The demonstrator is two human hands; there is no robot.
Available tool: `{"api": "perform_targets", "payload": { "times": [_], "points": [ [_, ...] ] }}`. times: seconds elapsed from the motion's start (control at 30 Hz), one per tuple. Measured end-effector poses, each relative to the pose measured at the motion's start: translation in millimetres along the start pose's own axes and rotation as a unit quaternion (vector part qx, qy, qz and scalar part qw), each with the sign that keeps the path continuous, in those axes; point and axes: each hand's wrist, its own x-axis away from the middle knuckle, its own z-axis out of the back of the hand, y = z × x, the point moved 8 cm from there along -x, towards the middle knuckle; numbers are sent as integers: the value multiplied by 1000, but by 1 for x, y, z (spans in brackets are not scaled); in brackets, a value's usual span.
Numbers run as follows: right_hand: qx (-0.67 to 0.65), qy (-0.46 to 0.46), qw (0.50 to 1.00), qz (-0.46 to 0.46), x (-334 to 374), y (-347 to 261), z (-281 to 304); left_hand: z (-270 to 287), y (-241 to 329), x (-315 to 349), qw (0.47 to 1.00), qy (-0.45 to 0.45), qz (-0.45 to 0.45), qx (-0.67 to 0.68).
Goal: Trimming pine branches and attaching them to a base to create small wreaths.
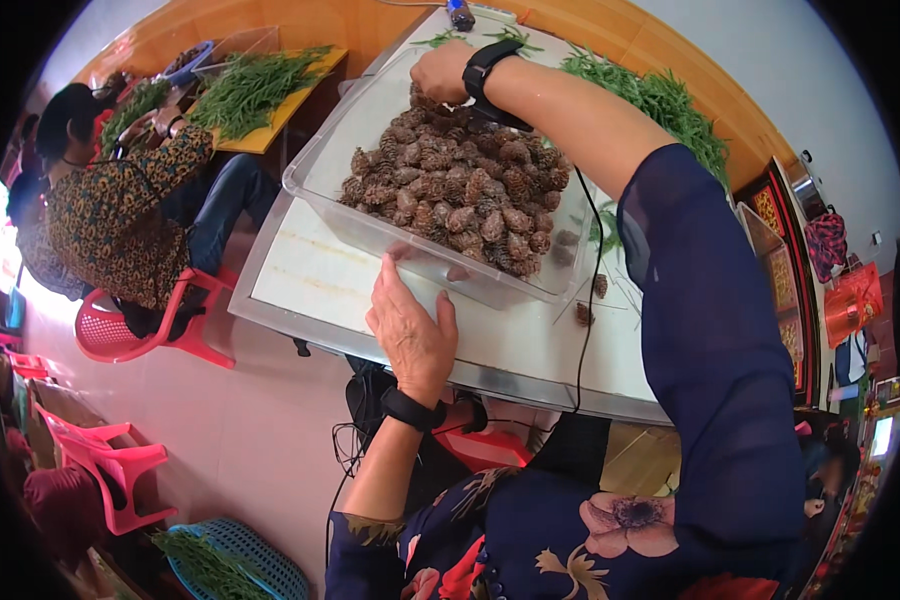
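A clear plastic box (475,284) sits on a white table (315,270), close to the table's left edge, and a big heap of brown pine cones (455,190) is inside it. The person's right hand (445,72) is at the far left corner of the box, over the cones, with its fingers bent; I can't tell if it has a cone. The left hand (415,335) is open, fingers straight and tips up at the box's near wall, holding nothing. 2 loose cones (584,314) lie just beside the near right corner of the box. A black cord (582,365) hangs over the table's near edge. Green leaves (660,105) are piled along the table's far right edge. To the left, another person (120,220) sits on a red chair (115,325) by more green sprigs (250,95) on a yellow board (255,140).
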Motion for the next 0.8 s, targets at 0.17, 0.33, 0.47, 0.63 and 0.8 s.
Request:
{"api": "perform_targets", "payload": {
  "times": [0.17, 0.33, 0.47, 0.63, 0.8],
  "points": [
    [-5, 45, 999, -28, 38, 54, 22, -3, -2, 1, 1000, -9, 7, -16],
    [46, 50, 965, 252, 158, 73, 43, -5, -3, 2, 1000, -1, -2, -28],
    [-186, -305, 924, -136, 266, 108, -11, -6, -2, 3, 1000, 1, -3, -22],
    [-266, -251, 904, -223, 330, 58, -81, -6, -1, 3, 999, 1, 4, -33],
    [-232, -129, 919, -291, 341, 30, -120, -7, -1, 4, 999, -1, 7, -38]
  ]
}}
